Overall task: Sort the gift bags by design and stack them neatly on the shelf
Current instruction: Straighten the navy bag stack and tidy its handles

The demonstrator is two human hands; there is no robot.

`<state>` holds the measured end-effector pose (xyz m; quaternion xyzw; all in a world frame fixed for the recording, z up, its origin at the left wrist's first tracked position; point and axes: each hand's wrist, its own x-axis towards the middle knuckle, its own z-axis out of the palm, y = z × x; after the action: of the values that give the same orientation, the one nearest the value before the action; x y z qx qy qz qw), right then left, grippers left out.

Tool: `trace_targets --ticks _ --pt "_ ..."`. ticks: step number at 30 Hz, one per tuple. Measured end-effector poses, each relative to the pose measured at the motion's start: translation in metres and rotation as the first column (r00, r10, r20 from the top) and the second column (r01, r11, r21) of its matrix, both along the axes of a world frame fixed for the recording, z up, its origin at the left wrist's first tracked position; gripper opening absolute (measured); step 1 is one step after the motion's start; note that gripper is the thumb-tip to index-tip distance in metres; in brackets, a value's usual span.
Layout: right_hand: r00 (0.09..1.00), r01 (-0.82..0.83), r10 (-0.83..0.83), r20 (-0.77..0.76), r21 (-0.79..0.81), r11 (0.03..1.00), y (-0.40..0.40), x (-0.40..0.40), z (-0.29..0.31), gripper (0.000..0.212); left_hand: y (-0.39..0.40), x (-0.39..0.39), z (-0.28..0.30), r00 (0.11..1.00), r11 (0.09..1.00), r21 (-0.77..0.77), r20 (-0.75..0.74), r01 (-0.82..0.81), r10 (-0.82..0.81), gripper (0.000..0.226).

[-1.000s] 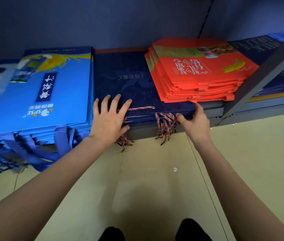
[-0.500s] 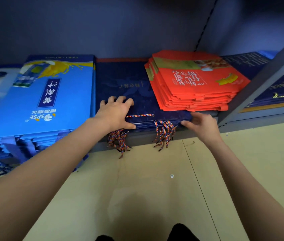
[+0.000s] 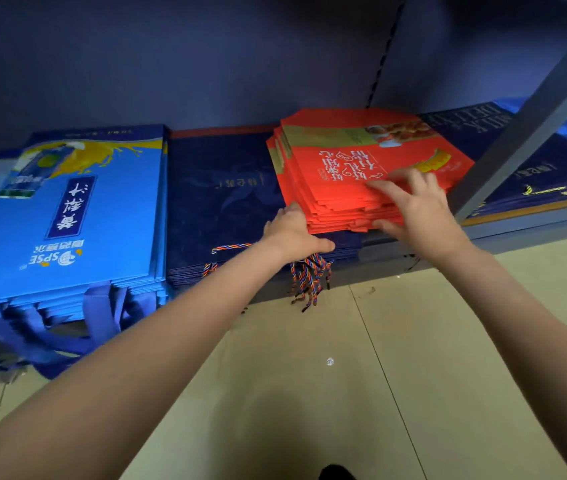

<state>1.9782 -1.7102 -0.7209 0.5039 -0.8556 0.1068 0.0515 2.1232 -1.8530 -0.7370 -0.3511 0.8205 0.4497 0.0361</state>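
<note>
A stack of red gift bags (image 3: pixel 361 157) lies on top of a flat pile of navy gift bags (image 3: pixel 226 188) on the low shelf (image 3: pixel 517 233). My left hand (image 3: pixel 292 233) holds the red stack's front left corner, fingers against its left side and thumb stretched under its front edge. My right hand (image 3: pixel 410 206) grips the front right of the same stack, with fingers spread on top and thumb at the front edge. Braided multicolour rope handles (image 3: pixel 310 275) of the navy bags hang over the shelf front below my left hand.
A tall stack of bright blue bags (image 3: pixel 67 216) with blue strap handles fills the shelf's left. More navy bags (image 3: pixel 552 178) lie at the right, behind a slanted grey shelf post (image 3: pixel 531 123). Beige floor (image 3: pixel 310 375) lies in front.
Both hands left the navy pile's front edge and moved up and right onto the red stack. The view moved closer to the shelf.
</note>
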Motion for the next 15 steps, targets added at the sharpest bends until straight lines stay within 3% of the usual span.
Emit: trace_targets --ticks 4,8,13,15 --pt "1.000 -0.002 0.004 -0.019 0.124 0.992 0.001 -0.017 -0.001 0.061 -0.003 0.002 -0.006 0.982 0.978 0.200 -0.166 -0.051 0.086 0.067" --pt "0.999 -0.014 0.017 -0.032 0.101 0.995 -0.007 -0.018 -0.006 0.060 -0.003 0.007 -0.008 0.979 0.984 0.176 -0.199 0.001 0.035 0.078" --pt "0.997 -0.005 -0.001 0.072 0.086 0.996 -0.010 -0.019 -0.010 0.062 -0.010 0.005 -0.009 0.983 0.983 0.184 -0.182 0.030 0.004 0.091" --pt "0.994 -0.009 0.003 0.105 0.053 0.999 -0.009 -0.022 -0.008 0.065 -0.015 0.007 -0.011 0.989 0.994 0.101 -0.143 0.038 -0.023 0.099"
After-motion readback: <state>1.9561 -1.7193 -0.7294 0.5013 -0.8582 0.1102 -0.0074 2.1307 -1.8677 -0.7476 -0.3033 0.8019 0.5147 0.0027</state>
